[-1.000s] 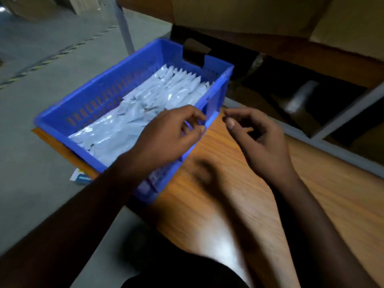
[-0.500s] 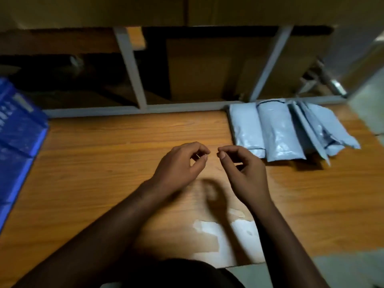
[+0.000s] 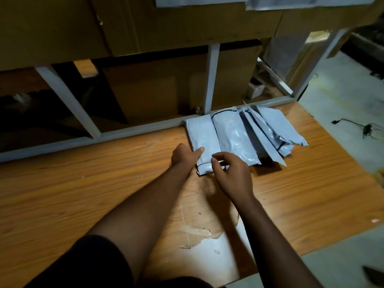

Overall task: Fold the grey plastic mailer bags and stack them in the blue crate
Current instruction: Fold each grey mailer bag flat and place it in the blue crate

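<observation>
Two bare hands meet at the near end of a pile of grey mailer bags (image 3: 234, 136) on a wooden worktable (image 3: 83, 179), seen from a head-worn cam. The left hand (image 3: 184, 155) sits at the near-left corner of the leftmost bag (image 3: 200, 140): thumb laid flat on top of the plastic, the other fingers hidden below or behind the bag's edge, so it appears to pinch that corner, tho the underside grip can't be seen. The right hand (image 3: 232, 174) hovers over the same bag's near edge, fingers loosely curled & spread, thumb pointing left toward the left thumb; fingertips are at or just above the folded lip of the bag, contact not clear, nothing plainly held.

The bags lie at the far side of the table, against a grey metal frame rail (image 3: 135, 129), right of centre. Count: at least 2 bags lie flat side by side w/ a dark line across the second; to the right, approx. 3 or 4 more lean & fan out, exact no. not readable. 2 hands, 1 table. A torn patch of veneer (image 3: 199, 231) shows pale on the table's near edge, between the forearms. Blue crate not in frame.
</observation>
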